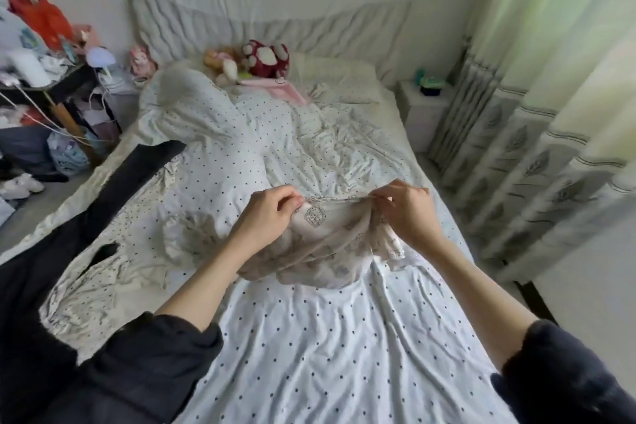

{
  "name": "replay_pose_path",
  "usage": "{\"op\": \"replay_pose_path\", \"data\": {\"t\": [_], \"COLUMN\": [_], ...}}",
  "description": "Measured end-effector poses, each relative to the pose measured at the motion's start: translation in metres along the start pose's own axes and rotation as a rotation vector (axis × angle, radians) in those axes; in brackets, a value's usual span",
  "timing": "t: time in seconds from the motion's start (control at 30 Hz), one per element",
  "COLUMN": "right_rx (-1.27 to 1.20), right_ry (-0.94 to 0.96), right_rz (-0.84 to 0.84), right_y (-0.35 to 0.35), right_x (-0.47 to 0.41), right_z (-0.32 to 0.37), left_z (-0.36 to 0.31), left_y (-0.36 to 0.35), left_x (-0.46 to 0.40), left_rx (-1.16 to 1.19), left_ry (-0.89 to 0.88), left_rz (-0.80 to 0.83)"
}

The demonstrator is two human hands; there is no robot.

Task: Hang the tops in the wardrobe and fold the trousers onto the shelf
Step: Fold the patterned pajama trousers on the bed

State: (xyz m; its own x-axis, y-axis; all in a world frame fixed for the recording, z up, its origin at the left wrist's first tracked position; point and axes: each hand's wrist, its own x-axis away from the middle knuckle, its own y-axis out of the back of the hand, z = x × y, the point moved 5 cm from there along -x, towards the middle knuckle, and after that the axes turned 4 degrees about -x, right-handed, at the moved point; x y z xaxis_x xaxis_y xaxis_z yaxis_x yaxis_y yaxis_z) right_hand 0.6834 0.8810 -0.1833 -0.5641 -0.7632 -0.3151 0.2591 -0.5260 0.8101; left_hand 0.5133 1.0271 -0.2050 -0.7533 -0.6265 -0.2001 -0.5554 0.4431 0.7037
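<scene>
A thin beige patterned garment [330, 244] hangs bunched over the middle of the bed. My left hand [266, 213] pinches its upper edge on the left, and my right hand [409, 213] pinches the same edge on the right, so the cloth stretches between them just above the sheet. Dark trousers [103, 203] lie stretched along the bed's left side. Beside them lies a cream dotted garment [113, 272], crumpled. No wardrobe or shelf is in view.
The bed has a white dotted sheet [327, 354] and a heaped duvet [206, 120]. Plush toys [265, 60] sit by the pillows. A cluttered dark table [44, 79] stands at the left. At the right are a white nightstand [423, 107] and curtains [533, 113].
</scene>
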Motion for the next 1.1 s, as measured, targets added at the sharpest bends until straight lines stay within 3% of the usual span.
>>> {"op": "replay_pose_path", "data": {"t": [0.1,0.2,0.3,0.43,0.6,0.7,0.87,0.97,1.1], "right_rx": [0.025,0.028,0.085,0.162,0.191,0.231,0.200,0.179,0.093], "right_ry": [-0.028,-0.053,-0.104,-0.243,-0.361,-0.439,-0.676,-0.625,-0.465], "right_rz": [-0.007,-0.053,-0.136,-0.183,-0.193,-0.045,0.359,0.479,0.631], "right_y": [0.019,0.033,0.038,0.036,0.022,-0.003,-0.064,-0.100,-0.165], "right_x": [0.003,0.005,0.007,0.012,0.017,0.018,0.045,0.058,0.067], "right_z": [-0.012,-0.018,-0.026,-0.045,-0.062,-0.066,-0.092,-0.090,-0.064], "left_z": [-0.016,-0.016,0.004,0.043,0.050,0.028,0.042,0.087,0.153], "left_y": [-0.005,-0.027,-0.049,-0.043,-0.019,-0.044,-0.123,-0.119,-0.092], "left_x": [-0.009,-0.006,0.007,0.019,0.021,0.029,0.080,0.092,0.100], "left_rx": [0.018,0.025,-0.135,-0.319,-0.290,-0.198,-0.053,-0.015,-0.008], "left_ry": [-0.046,0.024,0.049,0.095,0.126,0.033,0.089,0.216,0.396], "left_rz": [0.051,0.265,0.406,0.382,0.228,0.255,0.748,0.752,0.627]}}
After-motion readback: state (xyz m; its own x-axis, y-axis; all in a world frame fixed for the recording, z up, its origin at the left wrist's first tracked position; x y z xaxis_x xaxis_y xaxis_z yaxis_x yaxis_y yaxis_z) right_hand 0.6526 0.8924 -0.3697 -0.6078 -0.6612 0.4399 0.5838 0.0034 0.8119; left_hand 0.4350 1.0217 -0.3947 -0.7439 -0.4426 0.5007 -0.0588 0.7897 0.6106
